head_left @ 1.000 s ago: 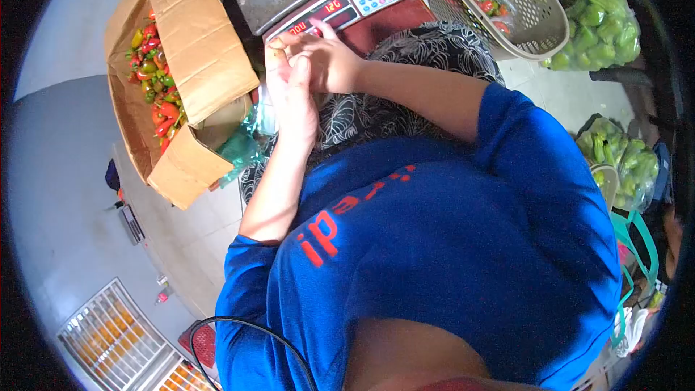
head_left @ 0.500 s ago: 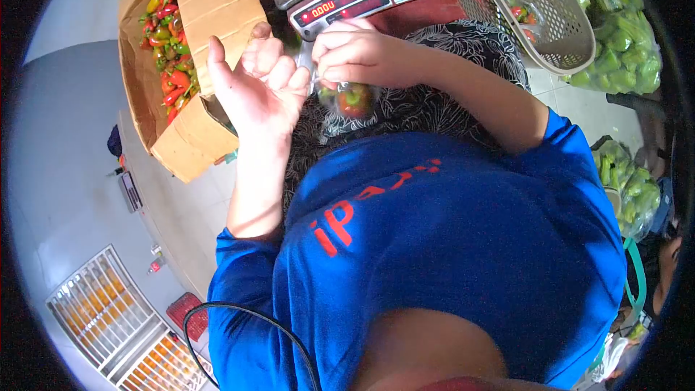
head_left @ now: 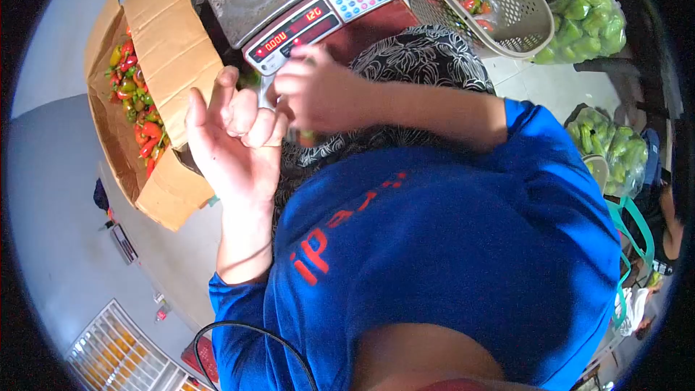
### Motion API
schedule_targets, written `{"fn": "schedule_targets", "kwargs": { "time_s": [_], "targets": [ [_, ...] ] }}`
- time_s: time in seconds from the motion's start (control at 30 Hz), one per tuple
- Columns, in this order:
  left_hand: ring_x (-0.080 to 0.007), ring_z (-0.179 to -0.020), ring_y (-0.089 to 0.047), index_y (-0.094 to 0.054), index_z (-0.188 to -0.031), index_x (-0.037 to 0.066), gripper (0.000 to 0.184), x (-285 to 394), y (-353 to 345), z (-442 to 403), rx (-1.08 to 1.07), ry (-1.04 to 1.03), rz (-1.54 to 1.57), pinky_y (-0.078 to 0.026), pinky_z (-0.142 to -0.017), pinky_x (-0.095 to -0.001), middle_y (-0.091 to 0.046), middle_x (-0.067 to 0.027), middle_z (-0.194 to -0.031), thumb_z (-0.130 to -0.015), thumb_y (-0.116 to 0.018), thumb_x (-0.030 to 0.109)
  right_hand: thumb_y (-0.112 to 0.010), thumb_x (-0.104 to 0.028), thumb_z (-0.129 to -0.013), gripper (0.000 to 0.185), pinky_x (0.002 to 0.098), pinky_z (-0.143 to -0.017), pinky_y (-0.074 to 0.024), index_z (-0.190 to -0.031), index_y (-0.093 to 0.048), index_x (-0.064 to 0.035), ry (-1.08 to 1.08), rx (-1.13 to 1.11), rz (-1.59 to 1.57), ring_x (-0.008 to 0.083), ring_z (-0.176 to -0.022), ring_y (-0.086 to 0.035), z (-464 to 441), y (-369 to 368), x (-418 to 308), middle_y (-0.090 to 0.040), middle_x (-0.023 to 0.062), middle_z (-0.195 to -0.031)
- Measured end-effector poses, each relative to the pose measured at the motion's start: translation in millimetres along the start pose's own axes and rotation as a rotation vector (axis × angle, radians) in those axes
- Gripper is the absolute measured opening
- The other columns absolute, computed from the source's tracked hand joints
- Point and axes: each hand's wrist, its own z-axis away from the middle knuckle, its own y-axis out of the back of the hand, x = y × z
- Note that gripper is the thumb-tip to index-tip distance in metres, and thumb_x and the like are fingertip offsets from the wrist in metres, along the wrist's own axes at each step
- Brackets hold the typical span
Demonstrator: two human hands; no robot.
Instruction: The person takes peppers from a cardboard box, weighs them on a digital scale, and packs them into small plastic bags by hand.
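Note:
My left hand [head_left: 242,127] is palm up with its thumb apart and its other fingers curled, the lower ones against the clear plastic of a small bag [head_left: 267,93]. Close on its right is my right hand [head_left: 318,94], blurred, its fingers bent over the bag. Part of a reddish-green pepper [head_left: 308,136] shows below my right hand, above the patterned cloth on my lap. Just beyond both hands stands a scale [head_left: 289,32] with red lit digits and a keypad. At the left, an open cardboard box [head_left: 177,51] holds red and green peppers [head_left: 134,94].
A grey perforated basket [head_left: 539,36] with bagged red peppers is at the upper right. Bags of green vegetables [head_left: 590,22] lie beyond it, and another bag [head_left: 615,148] lies at the right. A black cable [head_left: 253,327] crosses near my left sleeve.
My hands were together in front of the scale; my left hand has turned palm up and moved left. A bag with a pepper came into view between them, now mostly hidden.

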Motion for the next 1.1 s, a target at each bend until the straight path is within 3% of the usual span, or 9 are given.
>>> {"fn": "schedule_targets", "kwargs": {
  "time_s": [0.33,0.47,0.63,0.77,0.83,0.87,0.9,0.97,1.1],
  "targets": [
    [-0.0051,-0.047,-0.022,-0.046,-0.109,0.005,0.041,-24.7,4.9,18.3,-0.004,-0.210,-0.253,-0.021,-0.043,-0.0213,-0.040,0.0060,-0.079,-0.092,-0.046,0.043,-0.058,-0.031,-0.079,0.018,0.0555,-0.092,-0.0321,-0.094,-0.059,-0.0217,0.098,0.147,-0.082,0.0127,-0.101,-0.054,4.6,-39.1,14.4,-0.059,-0.0095,-0.101],
    [-0.0056,-0.050,-0.022,-0.045,-0.102,0.009,0.044,-37.0,1.8,26.2,-0.071,-0.162,-0.508,-0.022,-0.051,-0.0218,-0.026,0.0059,-0.062,-0.090,-0.046,0.051,-0.057,-0.031,-0.081,0.017,0.0588,-0.095,-0.0297,-0.095,-0.059,-0.0225,0.096,0.234,-0.041,0.0122,-0.103,-0.054,12.0,-52.2,22.2,-0.059,-0.0094,-0.101],
    [-0.0077,-0.058,-0.029,-0.044,-0.100,0.008,0.047,-37.9,-26.9,34.9,-0.041,-0.312,-0.665,-0.025,-0.055,-0.0237,-0.032,0.0043,-0.071,-0.088,-0.049,0.053,-0.053,-0.029,-0.083,0.018,0.0502,-0.094,-0.0367,-0.097,-0.061,-0.0216,-0.069,0.140,-0.032,0.0174,-0.101,-0.057,6.3,-9.7,16.5,-0.062,-0.0023,-0.102],
    [-0.0113,-0.069,-0.035,-0.046,-0.105,0.009,0.042,-13.0,-20.7,40.0,-0.110,-0.633,-0.819,-0.029,-0.063,-0.0258,-0.042,-0.0005,-0.083,-0.089,-0.050,0.048,-0.046,-0.029,-0.089,0.034,0.0382,-0.079,-0.0470,-0.088,-0.064,-0.0006,-0.614,0.139,-0.272,0.0290,-0.086,-0.062,35.2,72.3,79.5,-0.065,0.0180,-0.085],
    [-0.0116,-0.071,-0.037,-0.046,-0.105,0.009,0.032,-0.9,-7.1,42.9,0.025,-0.578,-0.747,-0.031,-0.065,-0.0258,-0.045,-0.0011,-0.084,-0.092,-0.050,0.039,-0.039,-0.039,-0.093,0.045,0.0395,-0.079,-0.0462,-0.090,-0.065,-0.0021,-0.734,0.422,0.089,0.0321,-0.085,-0.062,64.0,115.5,109.8,-0.064,0.0218,-0.083],
    [-0.0113,-0.070,-0.037,-0.046,-0.104,0.009,0.029,-0.8,1.7,42.2,0.045,-0.616,-0.766,-0.032,-0.065,-0.0256,-0.044,-0.0008,-0.083,-0.092,-0.050,0.036,-0.060,-0.020,-0.084,0.025,0.0296,-0.080,-0.0476,-0.100,-0.063,-0.0008,-1.135,0.424,-0.357,0.0170,-0.090,-0.060,57.5,152.3,93.6,-0.063,0.0120,-0.088],
    [-0.0110,-0.069,-0.037,-0.046,-0.103,0.009,0.027,-4.0,13.8,41.3,0.065,-0.653,-0.782,-0.032,-0.065,-0.0254,-0.044,-0.0005,-0.081,-0.092,-0.050,0.033,-0.046,-0.040,-0.092,0.045,0.0308,-0.078,-0.0453,-0.094,-0.065,0.0008,-1.072,0.176,0.190,0.0216,-0.082,-0.061,106.2,167.7,152.2,-0.065,0.0146,-0.086],
    [-0.0104,-0.072,-0.038,-0.045,-0.104,0.009,0.020,-9.0,37.7,41.5,0.106,-0.613,-0.797,-0.034,-0.066,-0.0241,-0.044,-0.0009,-0.084,-0.091,-0.052,0.023,-0.038,-0.045,-0.092,0.052,0.0437,-0.084,-0.0433,-0.095,-0.063,0.0016,-1.179,0.042,0.421,0.0413,-0.090,-0.057,133.4,190.5,180.9,-0.062,0.0245,-0.092],
    [-0.0070,-0.078,-0.041,-0.046,-0.107,0.006,0.023,-15.6,69.8,41.1,0.128,-0.407,-0.924,-0.037,-0.071,-0.0213,-0.046,0.0002,-0.088,-0.085,-0.052,0.002,-0.045,-0.029,-0.091,0.041,0.0317,-0.034,-0.0277,-0.053,-0.044,-0.0116,-1.424,0.116,0.043,0.0153,-0.036,-0.040,255.3,204.7,302.8,-0.043,0.0040,-0.045]
  ]
}}
